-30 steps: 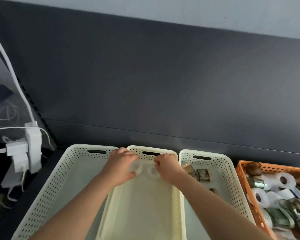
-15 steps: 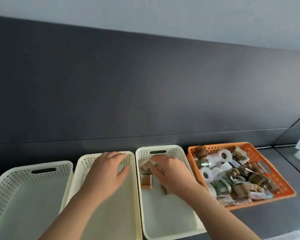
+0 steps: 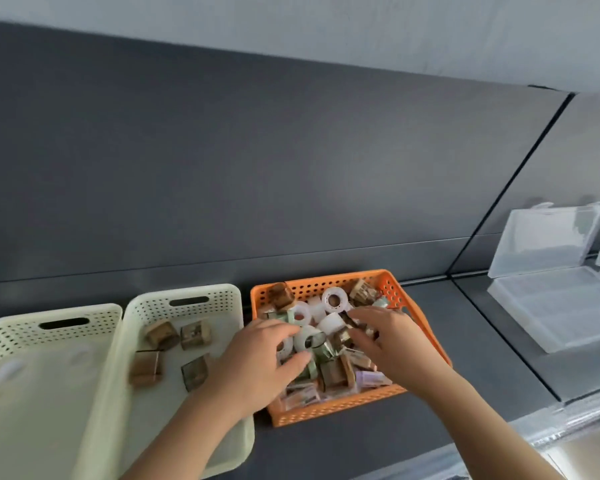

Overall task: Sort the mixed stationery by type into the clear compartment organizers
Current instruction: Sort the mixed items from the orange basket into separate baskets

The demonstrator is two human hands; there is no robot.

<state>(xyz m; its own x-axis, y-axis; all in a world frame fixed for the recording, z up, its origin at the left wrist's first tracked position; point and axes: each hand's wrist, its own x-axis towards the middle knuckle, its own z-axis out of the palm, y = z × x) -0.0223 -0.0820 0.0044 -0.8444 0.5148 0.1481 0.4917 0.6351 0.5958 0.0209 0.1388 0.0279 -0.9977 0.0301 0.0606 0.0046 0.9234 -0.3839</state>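
An orange perforated basket (image 3: 392, 285) holds a mixed heap of white tape rolls (image 3: 335, 300), brown boxes and small packets. My left hand (image 3: 260, 365) lies over the heap's left side, fingers spread by a white roll. Over the right side hovers my right hand (image 3: 392, 344), fingers curled down into the items; whether either hand grips anything is hidden. A cream basket (image 3: 187, 296) just left of the orange one contains several brown boxes (image 3: 161, 334). Another cream basket (image 3: 49, 320) at far left holds two white rolls (image 3: 7, 370).
A dark grey wall panel rises directly behind the baskets. Clear plastic lidded cases (image 3: 555, 271) stand open at the right on the dark shelf. A pale surface edge (image 3: 568, 441) shows at the bottom right.
The view has swung right. Both hands left the cream baskets and moved right into the orange basket's heap. Two white rolls stay in the left cream basket.
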